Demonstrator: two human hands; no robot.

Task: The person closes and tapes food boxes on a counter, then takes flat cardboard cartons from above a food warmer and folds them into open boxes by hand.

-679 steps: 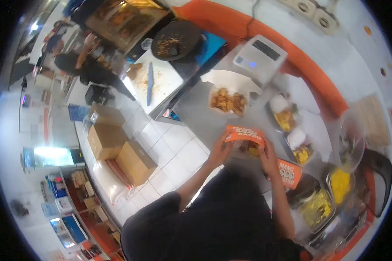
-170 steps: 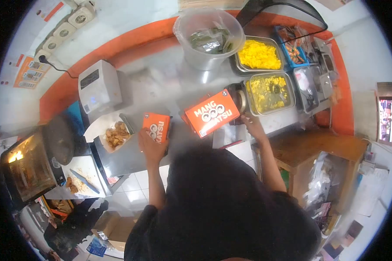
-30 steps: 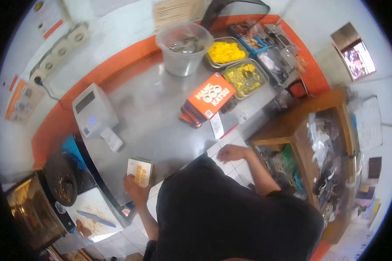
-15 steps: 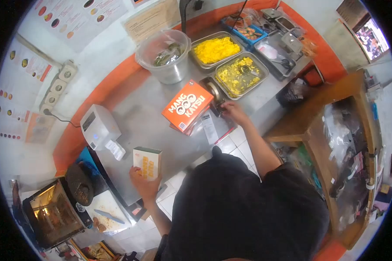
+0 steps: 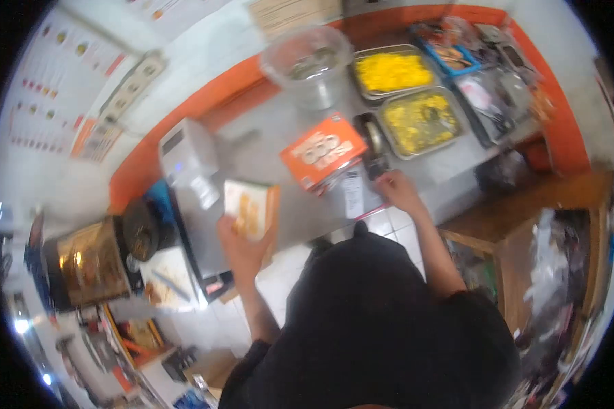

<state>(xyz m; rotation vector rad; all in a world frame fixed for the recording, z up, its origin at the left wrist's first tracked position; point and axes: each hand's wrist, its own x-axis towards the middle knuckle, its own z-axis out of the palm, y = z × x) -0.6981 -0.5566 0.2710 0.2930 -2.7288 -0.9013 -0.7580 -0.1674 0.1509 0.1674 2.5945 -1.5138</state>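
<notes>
My left hand (image 5: 242, 244) is closed around a small white box (image 5: 247, 208) with orange lettering and an orange side, held tilted over the table's near edge. My right hand (image 5: 399, 191) has its fingers together at the near end of a dark tape dispenser (image 5: 374, 151). Blur hides what its fingertips pinch, if anything. Between the hands lies an orange printed box (image 5: 324, 153), resting on something of similar colour. A white printed paper slip (image 5: 353, 193) sits between that box and my right hand.
Two metal trays of yellow food (image 5: 393, 71) (image 5: 421, 124) stand at the back right, beside a clear plastic bucket (image 5: 307, 65). A white receipt printer (image 5: 187, 153) stands at the left. Beyond it are a cutting board with a knife (image 5: 170, 283) and a glass-fronted oven (image 5: 92, 262). A wooden cabinet (image 5: 518, 225) is at the right.
The view has swung, shifting the table to the right. My left hand has turned the small box, so its orange side now shows. My right hand stays by the dispenser's near end.
</notes>
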